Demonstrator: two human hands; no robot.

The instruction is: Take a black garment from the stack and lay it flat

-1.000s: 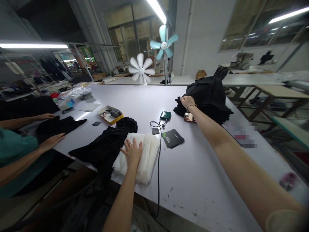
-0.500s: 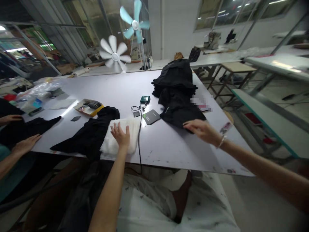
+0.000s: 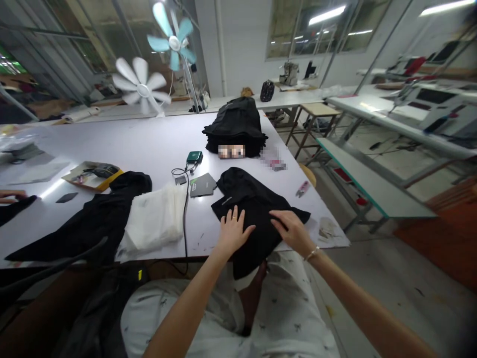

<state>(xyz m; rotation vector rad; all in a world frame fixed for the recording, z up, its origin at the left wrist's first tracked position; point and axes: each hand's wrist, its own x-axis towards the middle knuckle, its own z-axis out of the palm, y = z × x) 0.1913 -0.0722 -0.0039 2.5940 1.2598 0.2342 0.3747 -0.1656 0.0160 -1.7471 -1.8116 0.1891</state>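
My left hand (image 3: 233, 229) lay flat, fingers spread, on the black garment (image 3: 253, 209), and my right hand (image 3: 292, 231) pressed on the same cloth just beside it — neither hand closed around anything, both palms down and open. The garment sat at the near edge of the white table (image 3: 149, 144), its lower part hanging over the edge toward my lap. Just to its left lay a dark card (image 3: 202, 185), then a black cable (image 3: 184, 209) running off the table edge, and a stack of clear plastic bags (image 3: 156, 219). Beyond those a second black cloth (image 3: 93, 219) sprawled leftward. Farther back sat a small green device (image 3: 194, 157) and a tall pile of folded black garments (image 3: 235, 127). Another person's hand (image 3: 11, 195) rested at the far left — well apart from mine.
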